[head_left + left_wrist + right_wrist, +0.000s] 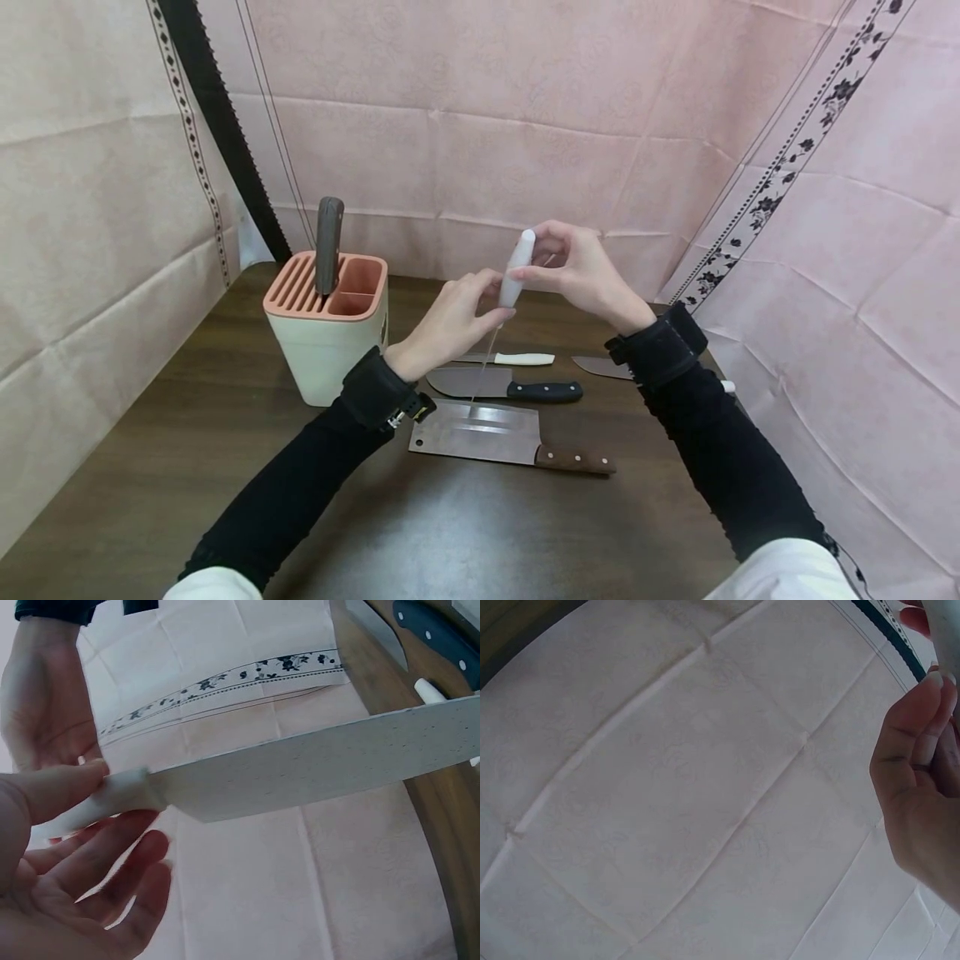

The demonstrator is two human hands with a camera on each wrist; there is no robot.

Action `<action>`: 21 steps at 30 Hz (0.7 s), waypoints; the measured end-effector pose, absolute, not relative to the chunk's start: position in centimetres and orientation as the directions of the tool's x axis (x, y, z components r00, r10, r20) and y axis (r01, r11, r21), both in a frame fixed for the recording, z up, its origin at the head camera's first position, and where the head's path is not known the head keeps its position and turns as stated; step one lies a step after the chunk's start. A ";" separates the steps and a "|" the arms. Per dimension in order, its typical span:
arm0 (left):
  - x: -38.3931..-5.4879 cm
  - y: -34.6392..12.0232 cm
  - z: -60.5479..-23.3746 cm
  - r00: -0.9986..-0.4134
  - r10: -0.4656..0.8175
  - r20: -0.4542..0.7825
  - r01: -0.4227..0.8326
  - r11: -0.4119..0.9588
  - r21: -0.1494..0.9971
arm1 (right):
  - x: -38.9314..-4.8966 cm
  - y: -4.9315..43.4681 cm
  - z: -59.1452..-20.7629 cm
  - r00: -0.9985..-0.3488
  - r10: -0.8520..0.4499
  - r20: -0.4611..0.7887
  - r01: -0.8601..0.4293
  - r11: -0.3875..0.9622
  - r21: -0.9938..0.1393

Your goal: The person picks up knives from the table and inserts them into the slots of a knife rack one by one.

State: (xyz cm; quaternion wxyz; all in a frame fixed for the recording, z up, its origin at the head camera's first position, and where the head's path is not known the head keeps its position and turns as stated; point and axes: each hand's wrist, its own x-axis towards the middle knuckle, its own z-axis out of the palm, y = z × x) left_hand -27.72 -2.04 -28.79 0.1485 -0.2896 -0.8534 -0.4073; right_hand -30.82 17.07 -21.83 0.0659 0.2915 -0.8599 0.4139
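Both hands grasp one white-handled knife (pixel 285 769) above bench (pixel 487 542): left hand (pixel 453 321) pinches handle near blade, right hand (pixel 577 271) pinches farther up. Long axis steep, tip toward 7 o'clock, handle end toward 1. Knife block (pixel 322 354) sits at about 9 o'clock from the hands, left hand nearer; grey handle (pixel 328 246) sticks up from its slotted part, beside two open compartments. Cleaver (pixel 510 437), black-handled knife (pixel 501 385) lie around 6 o'clock.
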 end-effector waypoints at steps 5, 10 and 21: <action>-27.7 -2.0 -29.0 -0.785 0.352 0.510 0.618 0.502 0.606 | -30.7 17.0 -21.9 -0.816 -0.463 0.347 -0.560 0.479 -0.677; -27.7 -2.4 -28.4 -0.787 0.357 0.503 0.616 0.494 0.614 | -30.7 17.2 -22.3 -0.803 -0.507 0.315 -0.556 0.444 -0.702; -27.3 -5.1 -24.8 -0.800 0.264 0.539 0.591 0.500 0.633 | -31.7 18.4 -24.6 -0.797 -0.550 0.249 -0.516 0.408 -0.753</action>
